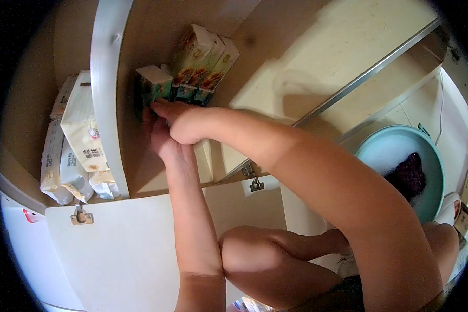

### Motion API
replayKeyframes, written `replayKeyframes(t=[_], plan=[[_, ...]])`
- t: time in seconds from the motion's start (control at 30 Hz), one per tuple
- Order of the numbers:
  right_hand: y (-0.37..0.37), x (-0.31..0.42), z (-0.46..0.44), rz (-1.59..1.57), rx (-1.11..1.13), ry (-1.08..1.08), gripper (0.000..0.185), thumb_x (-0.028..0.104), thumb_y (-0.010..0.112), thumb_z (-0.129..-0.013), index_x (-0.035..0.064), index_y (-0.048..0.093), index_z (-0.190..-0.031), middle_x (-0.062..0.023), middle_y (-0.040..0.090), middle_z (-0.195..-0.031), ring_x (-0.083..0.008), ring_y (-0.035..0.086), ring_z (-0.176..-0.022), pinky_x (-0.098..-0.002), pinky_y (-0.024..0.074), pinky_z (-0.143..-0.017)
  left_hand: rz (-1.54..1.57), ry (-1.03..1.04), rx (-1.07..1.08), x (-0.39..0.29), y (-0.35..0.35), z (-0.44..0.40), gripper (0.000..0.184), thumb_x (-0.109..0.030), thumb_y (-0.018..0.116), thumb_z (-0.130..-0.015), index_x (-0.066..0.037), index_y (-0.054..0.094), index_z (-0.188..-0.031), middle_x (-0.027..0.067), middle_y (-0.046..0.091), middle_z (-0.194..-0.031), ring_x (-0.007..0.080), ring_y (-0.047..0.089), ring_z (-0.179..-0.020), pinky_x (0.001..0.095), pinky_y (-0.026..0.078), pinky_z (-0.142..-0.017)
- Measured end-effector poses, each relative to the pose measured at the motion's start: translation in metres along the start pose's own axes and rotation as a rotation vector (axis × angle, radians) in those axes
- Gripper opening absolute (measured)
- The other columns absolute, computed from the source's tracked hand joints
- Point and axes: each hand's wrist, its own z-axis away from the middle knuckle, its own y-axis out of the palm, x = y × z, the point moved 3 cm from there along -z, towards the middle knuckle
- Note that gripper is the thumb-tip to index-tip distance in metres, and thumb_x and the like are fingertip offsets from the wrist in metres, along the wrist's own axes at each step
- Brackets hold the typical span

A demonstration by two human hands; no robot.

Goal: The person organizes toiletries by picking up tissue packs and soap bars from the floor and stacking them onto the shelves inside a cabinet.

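Inside the open cabinet, my right hand (184, 122) reaches across my left and closes its fingers at the near end of a small green pack (157, 86) with a pale top. My left hand (159, 136) is just below, palm side showing, its fingers up against the same pack and partly hidden by the right hand. Several more green packs (186, 93) stand right beside it. Behind them, tall wrapped packs (204, 56) with a green and brown plant print stand in a row against the cabinet wall.
Left of the white divider (107, 99), white wrapped packs (86, 125) fill another compartment. Cabinet doors hang open on metal hinges (81, 215). A metal-edged rail (369, 73) crosses at right. On the floor, a teal basin (436, 171) holds suds and dark cloth (411, 177). My bent knee (249, 255) is below.
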Motion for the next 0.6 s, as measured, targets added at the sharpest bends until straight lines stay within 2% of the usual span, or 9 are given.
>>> replayKeyframes(t=[0.13, 0.2, 0.3, 0.33, 0.4, 0.43, 0.5, 0.53, 0.6], plan=[[-0.003, -0.007, -0.002, -0.102, 0.058, 0.041, 0.056, 0.001, 0.038, -0.072, 0.0076, 0.027, -0.126, -0.0162, 0.034, -0.125, -0.0292, 0.034, -0.114, -0.0308, 0.0302, -0.092, -0.019, -0.073, -0.045, -0.001, 0.001, -0.012, 0.053, 0.002, 0.041, -0.075, -0.010, 0.027, -0.125, 0.0128, 0.046, -0.108, 0.0227, 0.047, -0.093, 0.0350, 0.041, -0.080], [-0.006, -0.010, 0.004, -0.017, 0.061, 0.087, 0.056, 0.002, 0.038, -0.071, 0.0086, 0.027, -0.126, -0.0168, 0.036, -0.123, -0.0296, 0.039, -0.110, -0.0314, 0.0328, -0.090, -0.219, 0.051, -0.141, -0.002, 0.005, -0.007, 0.057, 0.001, 0.043, -0.076, -0.009, 0.021, -0.128, 0.0131, 0.044, -0.113, 0.0253, 0.046, -0.095, 0.0379, 0.037, -0.083], [-0.010, -0.013, 0.016, 0.011, 0.089, 0.134, 0.054, 0.003, 0.039, -0.071, 0.0069, 0.030, -0.124, -0.0176, 0.041, -0.119, -0.0302, 0.043, -0.106, -0.0319, 0.0351, -0.087, -0.594, 0.142, -0.118, 0.007, -0.001, -0.015, 0.059, -0.009, 0.050, -0.078, -0.009, 0.020, -0.129, 0.0141, 0.041, -0.117, 0.0292, 0.045, -0.098, 0.0394, 0.035, -0.085], [-0.011, -0.014, 0.021, 0.013, 0.089, 0.136, 0.054, 0.003, 0.039, -0.071, 0.0069, 0.030, -0.124, -0.0176, 0.041, -0.119, -0.0302, 0.043, -0.106, -0.0319, 0.0351, -0.087, -0.591, 0.141, -0.118, 0.008, -0.001, -0.017, 0.059, -0.009, 0.050, -0.078, -0.009, 0.020, -0.129, 0.0141, 0.041, -0.117, 0.0292, 0.045, -0.098, 0.0394, 0.035, -0.085], [-0.022, -0.014, 0.033, -0.037, 0.026, 0.205, 0.048, 0.004, 0.038, -0.072, 0.0048, 0.037, -0.120, -0.0184, 0.045, -0.114, -0.0297, 0.045, -0.104, -0.0319, 0.0362, -0.086, -1.528, 0.457, -0.420, 0.002, 0.011, -0.015, 0.059, -0.025, 0.054, -0.077, -0.005, 0.028, -0.125, 0.0183, 0.040, -0.118, 0.0334, 0.042, -0.102, 0.0389, 0.033, -0.087], [-0.024, -0.015, 0.034, -0.035, 0.026, 0.206, 0.048, 0.004, 0.038, -0.072, 0.0048, 0.037, -0.120, -0.0184, 0.045, -0.114, -0.0297, 0.045, -0.104, -0.0319, 0.0362, -0.086, -1.526, 0.455, -0.420, -0.002, 0.010, -0.021, 0.059, -0.025, 0.054, -0.077, -0.005, 0.028, -0.125, 0.0183, 0.040, -0.118, 0.0334, 0.042, -0.102, 0.0389, 0.033, -0.087], [-0.032, -0.018, 0.041, 0.015, 0.037, 0.279, 0.042, 0.005, 0.038, -0.072, 0.0034, 0.044, -0.114, -0.0183, 0.048, -0.110, -0.0286, 0.046, -0.102, -0.0316, 0.0366, -0.086, -1.630, 0.934, -0.241, -0.016, 0.026, -0.025, 0.059, -0.039, 0.052, -0.077, -0.001, 0.036, -0.120, 0.0219, 0.042, -0.115, 0.0346, 0.041, -0.105, 0.0386, 0.032, -0.089], [-0.035, -0.019, 0.042, 0.016, 0.036, 0.279, 0.042, 0.005, 0.038, -0.072, 0.0034, 0.044, -0.114, -0.0183, 0.048, -0.110, -0.0286, 0.046, -0.102, -0.0316, 0.0366, -0.086, -1.628, 0.934, -0.240, -0.020, 0.028, -0.027, 0.059, -0.039, 0.052, -0.077, -0.001, 0.036, -0.120, 0.0219, 0.042, -0.115, 0.0346, 0.041, -0.105, 0.0386, 0.032, -0.089], [-0.043, -0.019, 0.049, -0.044, 0.021, 0.280, 0.038, 0.005, 0.039, -0.073, 0.0023, 0.047, -0.110, -0.0178, 0.050, -0.107, -0.0277, 0.047, -0.101, -0.0314, 0.0366, -0.086, -1.622, 0.737, -0.128, -0.024, 0.037, -0.032, 0.057, -0.042, 0.048, -0.078, 0.002, 0.040, -0.115, 0.0238, 0.043, -0.114, 0.0347, 0.040, -0.106, 0.0383, 0.031, -0.089]])
